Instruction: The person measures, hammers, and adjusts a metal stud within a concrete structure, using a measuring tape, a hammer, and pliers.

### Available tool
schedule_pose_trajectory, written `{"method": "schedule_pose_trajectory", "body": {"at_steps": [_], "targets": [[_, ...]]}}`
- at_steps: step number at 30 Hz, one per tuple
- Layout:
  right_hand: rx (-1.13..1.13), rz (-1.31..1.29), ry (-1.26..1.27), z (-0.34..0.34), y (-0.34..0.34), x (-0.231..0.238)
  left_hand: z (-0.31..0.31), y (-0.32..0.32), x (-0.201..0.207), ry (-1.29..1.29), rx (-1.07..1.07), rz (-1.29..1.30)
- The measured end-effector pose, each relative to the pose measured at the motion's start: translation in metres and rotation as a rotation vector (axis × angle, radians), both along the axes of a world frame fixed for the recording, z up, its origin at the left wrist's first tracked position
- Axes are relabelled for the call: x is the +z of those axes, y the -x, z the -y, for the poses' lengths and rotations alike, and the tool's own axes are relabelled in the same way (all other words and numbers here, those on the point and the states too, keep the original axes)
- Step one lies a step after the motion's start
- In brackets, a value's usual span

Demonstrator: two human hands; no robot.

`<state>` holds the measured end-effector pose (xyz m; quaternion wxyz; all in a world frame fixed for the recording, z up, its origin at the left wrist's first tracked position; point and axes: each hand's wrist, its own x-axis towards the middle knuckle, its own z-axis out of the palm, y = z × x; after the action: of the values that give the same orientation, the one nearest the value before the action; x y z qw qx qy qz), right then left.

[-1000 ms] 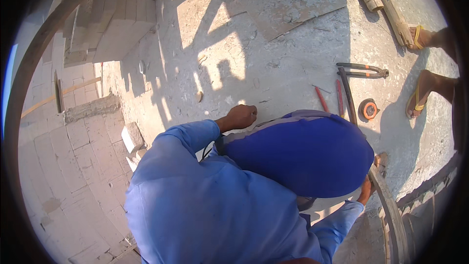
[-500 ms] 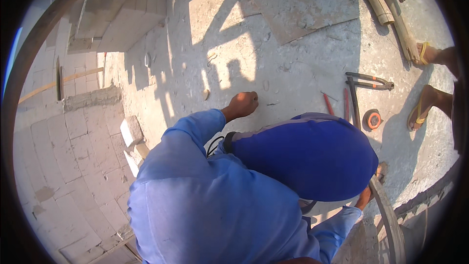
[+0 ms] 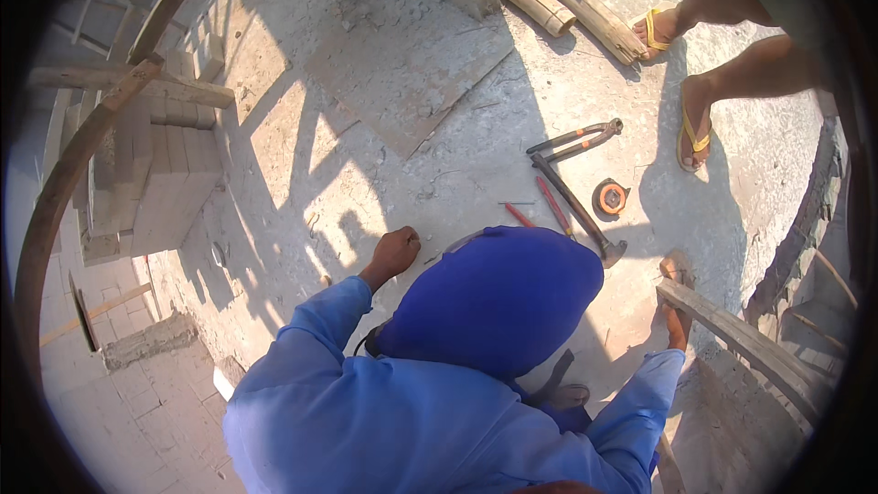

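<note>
My left hand (image 3: pixel 391 253) is closed in a fist just above or against the concrete floor; anything inside it is hidden. A small dark piece (image 3: pixel 431 261) lies beside it. At the right, my right hand (image 3: pixel 678 325) is wrapped round the near end of a long wooden plank (image 3: pixel 743 327), which slants off toward the lower right. My bent knee in blue cloth (image 3: pixel 498 297) stands between the hands. Beyond it lie a hammer (image 3: pixel 572 209), two red handles (image 3: pixel 552 206) and an orange and black tape measure (image 3: pixel 610 197).
A dark bent-frame tool with orange bands (image 3: pixel 576 137) lies farther off. Another person's feet in yellow sandals (image 3: pixel 695 128) stand at the right, near bamboo poles (image 3: pixel 585 14). Pale blocks (image 3: pixel 169 183) are stacked at the left; a flat board (image 3: pixel 412 64) lies on the floor.
The view has swung toward the right, so the floor and tools appear farther left. More of the plank and of the other person's legs shows. My left hand remains closed.
</note>
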<state>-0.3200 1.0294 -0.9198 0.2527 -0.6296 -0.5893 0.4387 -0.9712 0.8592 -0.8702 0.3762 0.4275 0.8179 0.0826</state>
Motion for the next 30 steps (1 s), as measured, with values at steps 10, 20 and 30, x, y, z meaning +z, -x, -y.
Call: {"method": "schedule_pose_trajectory", "body": {"at_steps": [10, 20, 30], "targets": [[-0.178, 0.536, 0.25, 0.004, -0.026, -0.046, -0.115, -0.011, 0.012, -0.259, -0.109, 0.082], [-0.443, 0.181, 0.086, -0.026, 0.034, -0.012, -0.172, -0.077, 0.041, -0.25, -0.252, -0.007], [-0.591, 0.027, 0.08, -0.038, 0.025, 0.018, -0.21, -0.087, 0.016, -0.258, -0.451, 0.091]]}}
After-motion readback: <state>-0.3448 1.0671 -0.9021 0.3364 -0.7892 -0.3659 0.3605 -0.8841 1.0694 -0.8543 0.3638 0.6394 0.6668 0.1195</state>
